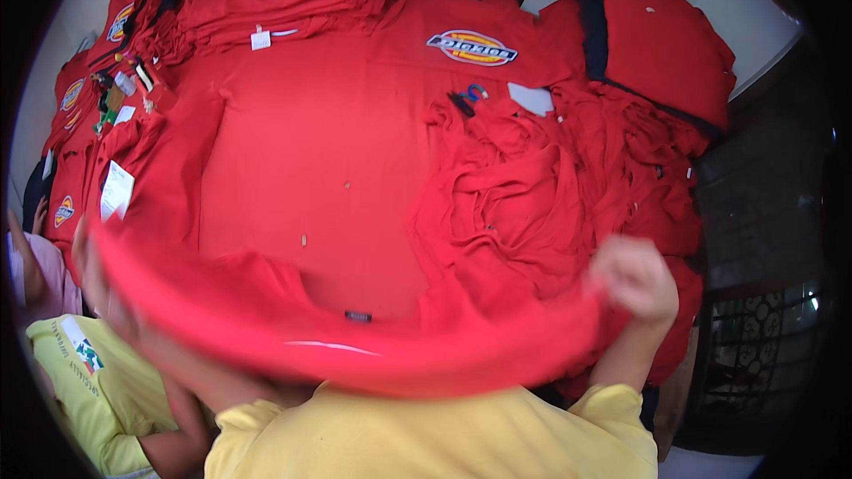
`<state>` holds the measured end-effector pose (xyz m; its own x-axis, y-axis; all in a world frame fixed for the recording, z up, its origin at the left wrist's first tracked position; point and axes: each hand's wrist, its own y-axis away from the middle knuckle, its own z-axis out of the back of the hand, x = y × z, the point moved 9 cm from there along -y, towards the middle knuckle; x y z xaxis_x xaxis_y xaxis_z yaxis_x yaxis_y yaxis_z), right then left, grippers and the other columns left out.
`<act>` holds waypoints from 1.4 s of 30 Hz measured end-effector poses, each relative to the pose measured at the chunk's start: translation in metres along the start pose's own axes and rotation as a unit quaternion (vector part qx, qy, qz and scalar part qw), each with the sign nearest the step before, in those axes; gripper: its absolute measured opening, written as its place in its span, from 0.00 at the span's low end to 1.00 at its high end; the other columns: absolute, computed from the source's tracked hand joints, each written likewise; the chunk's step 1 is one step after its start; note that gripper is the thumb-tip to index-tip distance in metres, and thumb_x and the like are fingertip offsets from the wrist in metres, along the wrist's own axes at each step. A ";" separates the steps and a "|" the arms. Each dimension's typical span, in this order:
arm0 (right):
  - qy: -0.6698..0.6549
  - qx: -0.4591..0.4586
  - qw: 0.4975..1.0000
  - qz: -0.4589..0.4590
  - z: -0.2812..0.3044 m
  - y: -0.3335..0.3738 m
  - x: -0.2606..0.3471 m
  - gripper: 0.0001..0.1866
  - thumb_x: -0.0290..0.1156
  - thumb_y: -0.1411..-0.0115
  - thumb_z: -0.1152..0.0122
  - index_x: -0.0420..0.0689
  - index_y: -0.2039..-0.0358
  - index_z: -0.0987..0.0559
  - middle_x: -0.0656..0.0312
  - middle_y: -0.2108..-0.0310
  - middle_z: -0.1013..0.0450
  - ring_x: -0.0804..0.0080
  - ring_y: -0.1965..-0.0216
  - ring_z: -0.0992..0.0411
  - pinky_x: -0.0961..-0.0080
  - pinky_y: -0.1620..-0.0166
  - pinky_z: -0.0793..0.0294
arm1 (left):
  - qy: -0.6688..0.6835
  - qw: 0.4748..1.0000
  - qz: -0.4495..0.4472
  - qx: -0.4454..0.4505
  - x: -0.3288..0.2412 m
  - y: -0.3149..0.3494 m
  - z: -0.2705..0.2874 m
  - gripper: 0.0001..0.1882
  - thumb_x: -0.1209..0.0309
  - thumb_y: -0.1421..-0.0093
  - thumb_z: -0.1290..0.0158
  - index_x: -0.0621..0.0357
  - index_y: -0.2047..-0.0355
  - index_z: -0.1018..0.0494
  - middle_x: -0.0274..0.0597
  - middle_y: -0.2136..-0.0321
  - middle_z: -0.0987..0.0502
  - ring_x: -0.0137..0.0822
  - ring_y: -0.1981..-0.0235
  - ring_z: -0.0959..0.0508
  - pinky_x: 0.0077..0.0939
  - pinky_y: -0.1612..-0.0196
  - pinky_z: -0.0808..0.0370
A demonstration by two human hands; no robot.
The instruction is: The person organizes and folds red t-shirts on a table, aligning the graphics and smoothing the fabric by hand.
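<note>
From my remote station I read the hands as wide apart, with the red garment (pixel 355 368) stretched in a curved, motion-blurred band between them, across the front of the yellow shirt (pixel 426 435). The right hand (pixel 634 277) is curled closed on the band's right end; the left hand (pixel 99 288) is at its left end, but blur prevents me from telling whether its fingers are closed. Beyond the band I register a smooth red cloth (pixel 311 151), with a rumpled red pile (pixel 524 186) directly to its right and folded red shirts (pixel 293 0) at the far left.
</note>
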<state>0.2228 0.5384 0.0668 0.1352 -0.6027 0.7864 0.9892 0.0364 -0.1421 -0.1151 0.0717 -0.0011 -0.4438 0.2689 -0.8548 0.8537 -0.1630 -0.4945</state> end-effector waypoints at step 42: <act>0.257 -0.385 0.868 -0.183 0.083 -0.005 -0.135 0.08 0.28 0.38 0.48 0.36 0.61 0.29 0.46 0.63 0.27 0.46 0.61 0.29 0.62 0.59 0.30 | -0.373 0.852 0.061 0.362 0.182 0.176 -0.357 0.32 0.58 0.45 0.40 0.61 0.44 0.34 0.50 0.54 0.28 0.47 0.53 0.29 0.40 0.50 0.35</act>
<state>0.2043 0.6852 0.0113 -0.4178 -0.7447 0.5205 0.6031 -0.6557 -0.4541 0.0518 0.4310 -0.1872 -0.6442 -0.4260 -0.6352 0.6340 -0.7620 -0.1319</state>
